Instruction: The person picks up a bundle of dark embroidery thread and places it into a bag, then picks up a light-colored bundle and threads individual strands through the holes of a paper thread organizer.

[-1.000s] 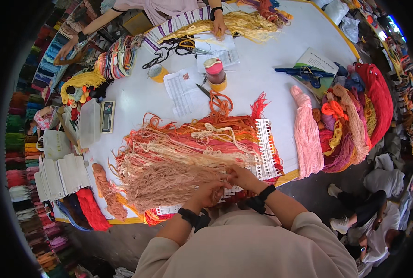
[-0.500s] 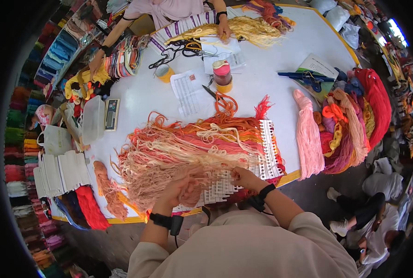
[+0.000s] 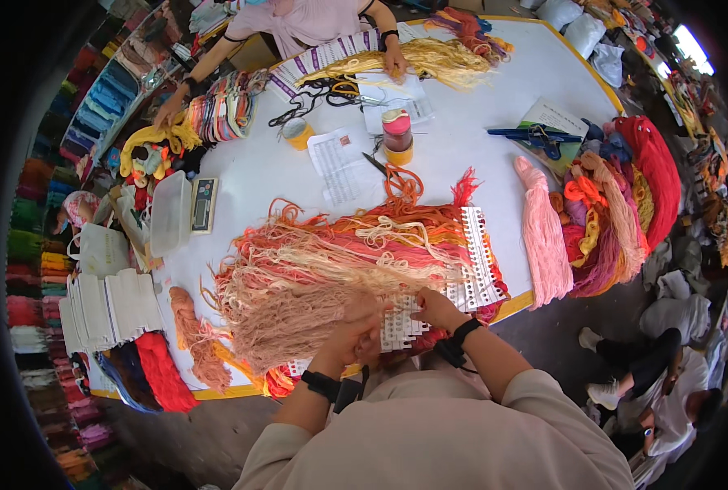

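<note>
A thick spread of embroidery thread [image 3: 299,261] in red, orange, cream and dusty pink lies in front of me. Its right ends run to white punched cards [image 3: 480,253] with rows of holes; more punched cards [image 3: 398,328] lie between my hands. My left hand [image 3: 354,331] is by the near edge of the dusty pink strands, smeared by motion, so its grip cannot be read. At the cards' upper edge, my right hand [image 3: 437,310] has its fingers pinched together, hiding whatever is between them.
Pink skeins [image 3: 542,233] hang over the table's right edge beside a mixed heap of skeins. A jar [image 3: 397,135], paper sheet [image 3: 341,163], digital scale [image 3: 204,204] and clear bin [image 3: 170,214] stand beyond. Across the table, a person's hand [image 3: 395,61] touches yellow thread.
My left hand has moved right and toward me, away from the dusty pink strands it was gathering. My right hand has shifted only slightly, staying pinched at the cards.
</note>
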`<move>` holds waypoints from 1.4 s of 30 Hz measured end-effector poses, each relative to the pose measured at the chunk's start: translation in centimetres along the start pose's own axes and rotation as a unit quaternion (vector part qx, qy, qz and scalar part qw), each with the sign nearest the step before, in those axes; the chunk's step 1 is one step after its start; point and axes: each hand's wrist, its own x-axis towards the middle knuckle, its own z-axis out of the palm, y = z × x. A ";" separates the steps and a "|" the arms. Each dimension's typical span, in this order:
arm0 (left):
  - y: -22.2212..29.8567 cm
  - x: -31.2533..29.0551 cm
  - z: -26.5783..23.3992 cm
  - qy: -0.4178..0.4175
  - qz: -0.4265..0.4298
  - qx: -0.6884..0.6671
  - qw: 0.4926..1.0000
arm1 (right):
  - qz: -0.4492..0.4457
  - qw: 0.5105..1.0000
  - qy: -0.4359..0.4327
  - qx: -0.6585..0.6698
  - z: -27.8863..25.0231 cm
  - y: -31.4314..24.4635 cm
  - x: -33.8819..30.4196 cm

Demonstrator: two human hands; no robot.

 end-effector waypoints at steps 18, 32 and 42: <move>4.5 -4.9 3.3 0.264 0.459 -0.174 0.830 | -0.006 1.000 -0.009 0.024 0.1 1.9 0.6; 6.9 -7.6 2.7 0.301 0.471 -0.106 0.822 | -0.007 0.999 -0.003 0.053 -0.1 2.4 0.6; 12.3 -16.5 -1.3 0.585 0.247 0.285 0.718 | -0.011 0.999 0.032 0.024 -0.1 1.7 0.0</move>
